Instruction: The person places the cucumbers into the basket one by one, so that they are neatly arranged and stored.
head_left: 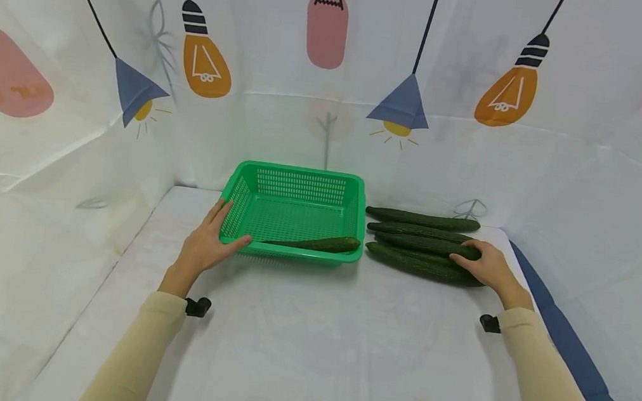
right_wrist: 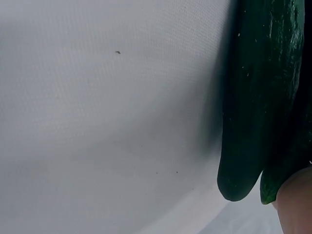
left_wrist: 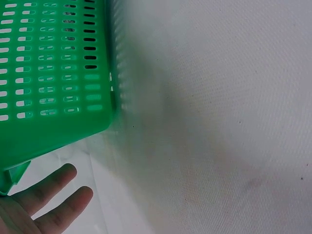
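A green plastic basket [head_left: 300, 172] with slotted walls stands at the back of the table, one cucumber [head_left: 323, 244] lying inside along its front wall. My left hand [head_left: 205, 244] is at the basket's front left corner, thumb along the front rim. In the left wrist view two straight fingertips [left_wrist: 66, 207] show beside the basket wall [left_wrist: 53, 112]. To the right of the basket, several long dark green cucumbers [head_left: 422, 220] lie side by side. My right hand [head_left: 490, 266] pinches the right end of a cucumber [head_left: 420, 243] between thumb and fingers, behind the front cucumber [head_left: 421, 263].
A white cloth covers the table [head_left: 309, 339]. White printed sheets [head_left: 270, 126] with lamp drawings hang close behind and at both sides. Blue material [head_left: 566, 349] shows past the table's right edge. Each wrist wears a small black camera mount [head_left: 197, 307].
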Demonstrator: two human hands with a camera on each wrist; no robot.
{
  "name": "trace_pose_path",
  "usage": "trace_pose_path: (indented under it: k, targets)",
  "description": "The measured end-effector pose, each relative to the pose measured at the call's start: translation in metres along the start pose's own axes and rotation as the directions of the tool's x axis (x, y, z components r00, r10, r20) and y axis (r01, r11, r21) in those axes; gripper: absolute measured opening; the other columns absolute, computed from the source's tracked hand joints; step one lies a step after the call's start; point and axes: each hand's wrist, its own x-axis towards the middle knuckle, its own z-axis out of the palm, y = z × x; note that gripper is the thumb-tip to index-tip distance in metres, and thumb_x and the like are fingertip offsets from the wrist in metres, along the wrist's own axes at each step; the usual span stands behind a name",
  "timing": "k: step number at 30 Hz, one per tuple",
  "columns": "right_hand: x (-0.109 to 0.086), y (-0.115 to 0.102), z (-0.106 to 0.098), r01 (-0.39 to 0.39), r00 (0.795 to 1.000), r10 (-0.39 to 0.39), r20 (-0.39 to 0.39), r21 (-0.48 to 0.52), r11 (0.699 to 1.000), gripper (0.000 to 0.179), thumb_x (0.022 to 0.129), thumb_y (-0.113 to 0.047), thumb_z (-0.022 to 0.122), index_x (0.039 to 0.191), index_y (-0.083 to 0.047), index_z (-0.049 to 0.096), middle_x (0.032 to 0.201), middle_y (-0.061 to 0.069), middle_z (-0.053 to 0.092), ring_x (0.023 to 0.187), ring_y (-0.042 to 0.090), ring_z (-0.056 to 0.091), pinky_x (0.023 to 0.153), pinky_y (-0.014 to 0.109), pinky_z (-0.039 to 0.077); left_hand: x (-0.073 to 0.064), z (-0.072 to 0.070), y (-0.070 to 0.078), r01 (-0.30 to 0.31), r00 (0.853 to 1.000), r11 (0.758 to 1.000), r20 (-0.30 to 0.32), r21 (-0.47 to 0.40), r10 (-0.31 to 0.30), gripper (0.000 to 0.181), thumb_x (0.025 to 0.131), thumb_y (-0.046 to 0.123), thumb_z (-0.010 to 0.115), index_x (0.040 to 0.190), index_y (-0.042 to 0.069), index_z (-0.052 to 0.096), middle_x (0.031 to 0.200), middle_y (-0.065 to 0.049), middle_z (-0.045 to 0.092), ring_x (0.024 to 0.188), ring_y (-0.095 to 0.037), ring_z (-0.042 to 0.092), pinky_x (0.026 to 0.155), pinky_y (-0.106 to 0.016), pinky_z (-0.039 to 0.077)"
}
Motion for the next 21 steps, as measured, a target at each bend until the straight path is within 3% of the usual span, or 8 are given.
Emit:
trace_pose_path:
  k: [6,13,21]
  targets:
    - [-0.004,0.003,0.002,-0.038,0.999,0.038,-0.006,0.058,0.998,0.083,0.099,-0.059,0.059,0.147,0.007,0.046,0.155,0.040,0.033,0.140,0.061,0.032,0.108,0.076,0.031,0.000,0.000,-0.001,-0.002,1.000,1.000,0.005,0.005,0.002,0.101,0.090,0.073,0.060,0.167,0.026,0.016,0.175,-0.004,0.011,0.124,-0.052,0.059,0.056,-0.039,0.047]
    - [-0.009,0.000,0.001,-0.054,0.998,0.057,-0.025,0.107,0.993,0.084,0.098,-0.060,0.060,0.148,0.006,0.044,0.156,0.040,0.031,0.141,0.061,0.031,0.107,0.076,0.032,-0.001,-0.001,0.000,-0.001,1.000,1.000,0.004,0.006,0.001,0.100,0.089,0.073,0.060,0.167,0.029,0.014,0.174,-0.005,0.012,0.129,-0.053,0.056,0.063,-0.050,0.053]
    - [-0.012,-0.003,0.002,-0.073,0.996,0.078,-0.037,0.119,0.990,0.084,0.098,-0.061,0.059,0.147,0.006,0.045,0.156,0.040,0.032,0.140,0.061,0.032,0.107,0.075,0.033,0.000,-0.001,-0.001,-0.008,1.000,1.000,-0.006,-0.001,0.008,0.100,0.089,0.074,0.061,0.166,0.024,0.020,0.174,-0.004,0.013,0.125,-0.052,0.059,0.057,-0.039,0.048]
